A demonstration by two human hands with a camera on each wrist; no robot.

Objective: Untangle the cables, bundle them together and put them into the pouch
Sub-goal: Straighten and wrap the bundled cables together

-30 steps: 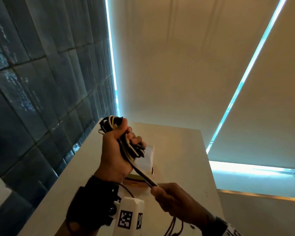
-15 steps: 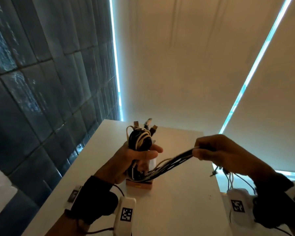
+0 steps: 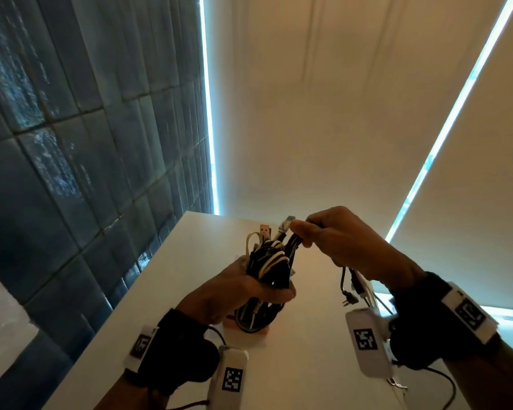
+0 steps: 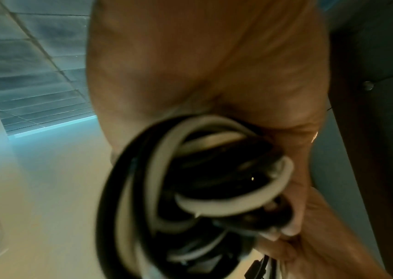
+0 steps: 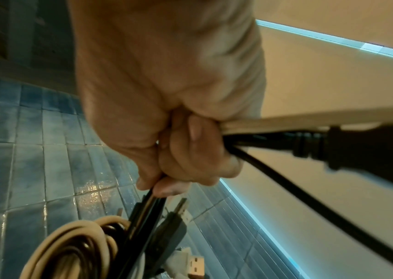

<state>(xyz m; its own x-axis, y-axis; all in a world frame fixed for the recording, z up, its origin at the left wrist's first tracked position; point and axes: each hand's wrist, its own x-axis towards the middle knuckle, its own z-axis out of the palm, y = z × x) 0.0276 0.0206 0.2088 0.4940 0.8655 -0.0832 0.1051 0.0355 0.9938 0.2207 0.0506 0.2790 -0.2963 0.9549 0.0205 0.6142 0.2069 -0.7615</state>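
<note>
A: Half a second ago the right hand [image 3: 342,242] stretched the loose cable ends well out to the side; now it grips them just above the coiled cable bundle [image 3: 268,266].

B: The left hand [image 3: 246,288] clasps that coil above the bench [image 3: 302,365]. Likely another wrap; no pouch identifiable.

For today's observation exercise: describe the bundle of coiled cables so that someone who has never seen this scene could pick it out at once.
Start at the white table that runs beside the dark tiled wall. Above its middle, the left hand grips a fat upright coil, the cable bundle. It is the only mass of black and cream loops, with plugs sticking out of its top; the right hand holds only loose strands running off it.
</note>
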